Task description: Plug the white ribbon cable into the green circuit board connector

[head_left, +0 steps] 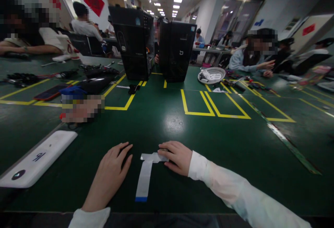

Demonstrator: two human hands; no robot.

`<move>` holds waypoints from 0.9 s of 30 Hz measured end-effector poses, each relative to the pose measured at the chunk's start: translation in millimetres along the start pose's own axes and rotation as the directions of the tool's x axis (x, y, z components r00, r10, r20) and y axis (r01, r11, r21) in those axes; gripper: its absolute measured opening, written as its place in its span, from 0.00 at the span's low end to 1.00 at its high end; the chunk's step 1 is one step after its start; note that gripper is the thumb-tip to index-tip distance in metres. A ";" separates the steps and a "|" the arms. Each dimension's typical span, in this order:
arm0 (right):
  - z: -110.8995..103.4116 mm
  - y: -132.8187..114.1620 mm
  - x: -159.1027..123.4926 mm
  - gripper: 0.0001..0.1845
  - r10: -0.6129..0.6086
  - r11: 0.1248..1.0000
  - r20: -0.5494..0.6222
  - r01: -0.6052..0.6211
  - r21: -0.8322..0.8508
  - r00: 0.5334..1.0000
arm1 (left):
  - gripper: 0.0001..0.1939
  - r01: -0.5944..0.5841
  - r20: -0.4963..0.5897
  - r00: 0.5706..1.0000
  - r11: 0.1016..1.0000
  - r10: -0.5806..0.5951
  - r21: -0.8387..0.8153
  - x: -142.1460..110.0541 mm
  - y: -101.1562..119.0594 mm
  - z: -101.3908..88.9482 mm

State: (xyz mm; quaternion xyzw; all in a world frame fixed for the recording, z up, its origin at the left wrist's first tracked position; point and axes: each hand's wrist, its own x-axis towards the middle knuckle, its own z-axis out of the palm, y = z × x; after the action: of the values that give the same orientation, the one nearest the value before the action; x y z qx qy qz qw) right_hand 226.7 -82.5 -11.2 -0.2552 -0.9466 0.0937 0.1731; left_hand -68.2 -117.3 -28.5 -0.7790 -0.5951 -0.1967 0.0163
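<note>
A white flat ribbon cable (144,179) with a blue end lies on the green table, bent at its top into a crosswise piece. My right hand (177,156) is at the right end of that crosswise piece, thumb and fingers on either side of it. Under those fingertips a small dark part shows, too covered to name. To the left of the cable, my left hand (113,162) rests on the tabletop with fingers stretched out and apart, holding nothing and not touching the cable.
At left lies a white oblong case (41,158). Two black computer towers (176,50) stand across the table, a white basket (211,75) to their right. Yellow tape (200,113) marks boxes on the green table (221,151). A green-and-white strip (289,144) lies at right. Several people sit beyond.
</note>
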 end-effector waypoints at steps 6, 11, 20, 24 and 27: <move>-3.6 -0.7 -0.7 0.24 -0.007 1.000 0.041 0.007 0.013 0.999 | 0.25 -0.003 0.027 1.000 1.000 0.003 0.014 -1.4 -2.2 1.2; -6.3 -2.5 -0.6 0.28 -0.013 1.000 0.083 0.011 0.018 0.997 | 0.24 0.017 0.030 0.999 1.000 -0.017 0.009 -2.5 -1.6 0.5; -5.5 22.5 -16.3 0.33 0.068 0.997 -0.049 -0.069 -0.034 0.997 | 0.24 0.028 0.020 0.999 1.000 -0.028 -0.012 -0.5 -0.6 -1.1; -17.5 80.1 -54.7 0.33 0.412 0.857 -0.252 -0.467 -0.219 0.875 | 0.23 0.023 0.012 1.000 0.999 -0.023 -0.023 0.6 0.1 -1.8; -40.4 124.0 -104.2 0.34 0.689 0.538 -0.413 -0.802 -0.259 0.596 | 0.24 0.024 0.021 1.000 1.000 -0.023 -0.012 0.4 -0.5 -1.2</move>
State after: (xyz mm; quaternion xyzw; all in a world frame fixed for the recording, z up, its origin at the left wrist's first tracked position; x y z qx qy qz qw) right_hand 382.1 -26.9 -36.0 -0.6777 -0.7085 -0.0812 0.1795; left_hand -68.9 -117.1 -27.4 -0.7740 -0.6032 -0.1923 0.0031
